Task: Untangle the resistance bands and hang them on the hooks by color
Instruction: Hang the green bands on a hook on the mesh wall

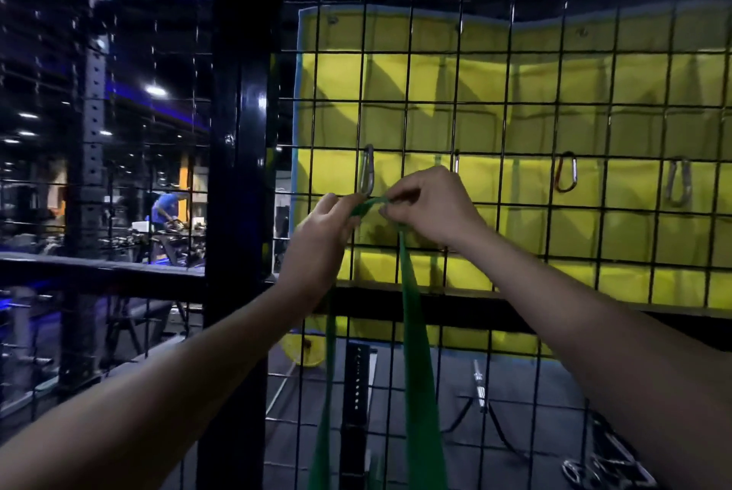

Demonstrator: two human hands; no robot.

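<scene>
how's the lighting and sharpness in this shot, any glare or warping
Head view: dim gym, with the yellow mat the brightest area and streaked by slanted shadows; glare spots on the black post and from the ceiling lights at left; mesh wires bow from the wide lens; both hands and the green band look slightly soft.

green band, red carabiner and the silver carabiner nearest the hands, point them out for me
green resistance band [412,315]: head view, on the wide strand hanging below the hands.
red carabiner [565,172]: head view, on its loop, clipped to the wire mesh.
silver carabiner [367,169]: head view, on its frame, just above the band.
</scene>
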